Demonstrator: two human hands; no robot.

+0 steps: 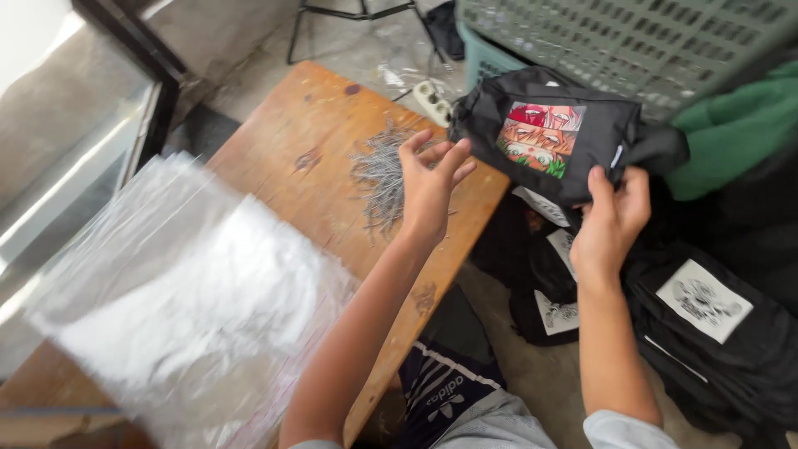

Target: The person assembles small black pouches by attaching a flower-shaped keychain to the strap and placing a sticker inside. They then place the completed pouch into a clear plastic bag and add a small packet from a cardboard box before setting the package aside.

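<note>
Black fabric pouch [573, 137] with red, orange and green comic-panel print, brown wooden table [291, 141], clear glossy plastic bags [183, 299], pale green lattice plastic crate [632, 41]

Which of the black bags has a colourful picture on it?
The black bag held up by the right hand; the bags on the floor carry black-and-white patches.

Worn wooden desk [283, 141], scuffed and stained. Heap of thin grey ties [381, 175] near its far right edge; stack of clear plastic bags [183, 299] nearer than the heap (overhanging slightly).
</note>
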